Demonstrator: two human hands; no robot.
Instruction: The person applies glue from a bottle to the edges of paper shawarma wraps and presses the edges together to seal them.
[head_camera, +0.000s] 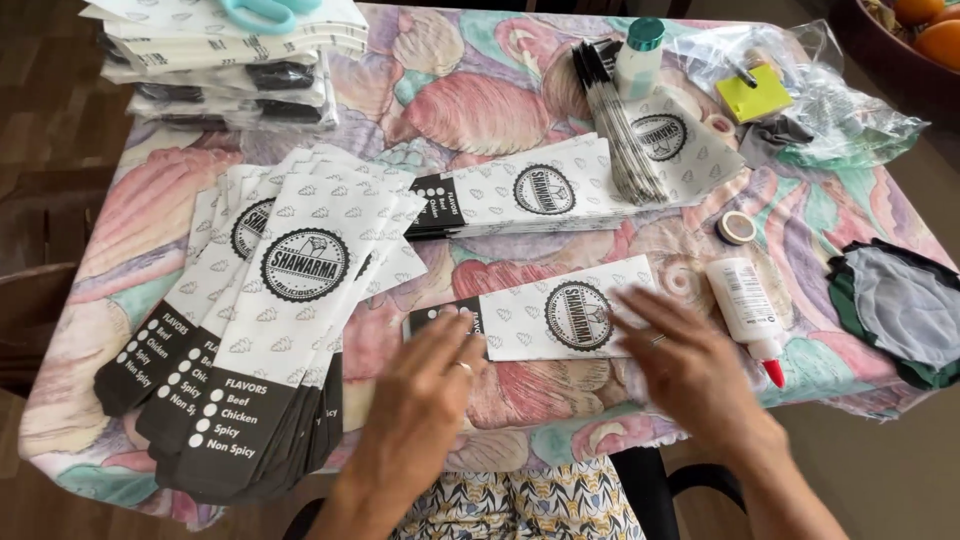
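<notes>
Both hands flat and empty, left hand (425, 385) and right hand (685, 365) pressing the paper bag (545, 320) near the table's (500, 95) front edge; careless pressing could crease it crooked, or knock the glue bottle (745, 305).

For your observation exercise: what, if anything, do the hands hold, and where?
Nothing is gripped. Both hands, left hand and right hand, press flat on the paper sleeve, one at each end.

Both forearms are bare, no sleeves in sight. The left hand (425, 385) wears a thin ring, the right hand (685, 365) another. Below, a leaf-patterned garment (530, 505) in cream, yellow and dark blue, possibly a skirt.
</notes>
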